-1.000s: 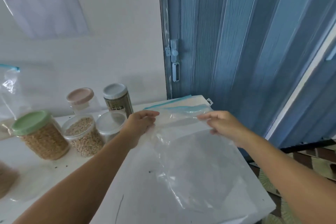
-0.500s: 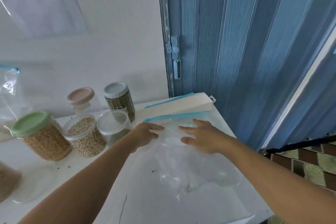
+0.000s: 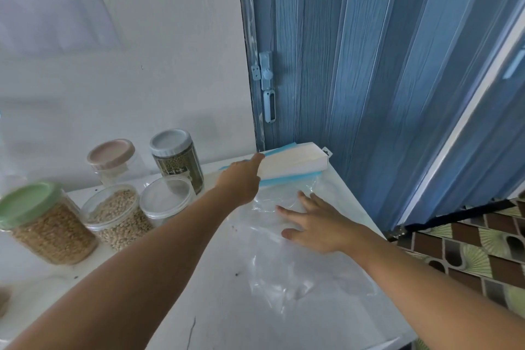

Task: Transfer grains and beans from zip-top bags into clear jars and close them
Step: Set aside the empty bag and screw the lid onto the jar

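An empty clear zip-top bag [image 3: 287, 273] lies flat on the white table [image 3: 176, 307]. Its blue zip strip [image 3: 287, 179] is tucked under a white box [image 3: 295, 162] at the table's back edge. My right hand [image 3: 315, 224] presses flat on the bag with fingers spread. My left hand [image 3: 241, 179] grips the box's left end, index finger along its top. To the left stand an uncovered jar of pale beans [image 3: 119, 219] and a clear jar [image 3: 167, 196] with nothing visible inside. A green-lidded jar of grain [image 3: 42, 224] is beside them.
A pink-lidded jar [image 3: 113, 159] and a grey-lidded jar of dark green beans [image 3: 176, 159] stand by the wall. A blue folding door [image 3: 369, 65] rises right behind the table. The table's right edge drops to a patterned tiled floor [image 3: 468, 250].
The bag, held up by both hands a second ago, now lies flat on the table. My left hand moved back to the white box, and the zip strip slid under it.
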